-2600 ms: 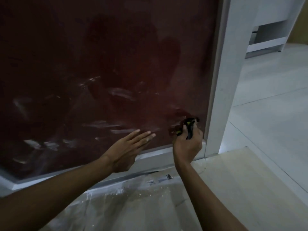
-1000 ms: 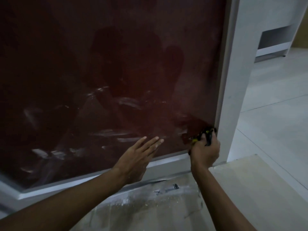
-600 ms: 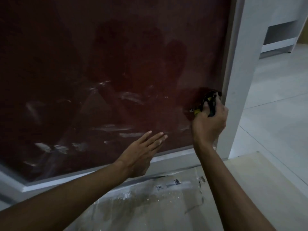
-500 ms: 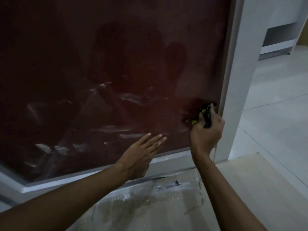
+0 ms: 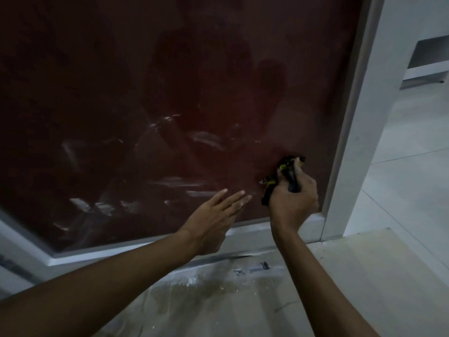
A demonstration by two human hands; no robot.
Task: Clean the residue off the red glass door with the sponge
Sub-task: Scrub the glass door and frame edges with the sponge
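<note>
Low on the red glass door (image 5: 170, 81), near its grey frame (image 5: 349, 117), our right hand (image 5: 292, 200) grips the dark sponge (image 5: 286, 171) against the glass. Our left hand (image 5: 213, 222) presses flat, fingers straight and together. White smears (image 5: 206, 139) streak the pane; the dusty floor (image 5: 218, 300) lies below. Dim light blurs the sponge's shape.

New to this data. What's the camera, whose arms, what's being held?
No robot here: a person wears one wide-angle camera on the head, looking forward and down at both bare hands. The right hand grips a dark sponge with yellow bits, pressed against the red glass door near its lower right corner. The left hand has straight fingers reaching to the glass lower down. Whitish residue streaks cover the lower pane. Below is the pale door frame and a dusty floor.
</note>
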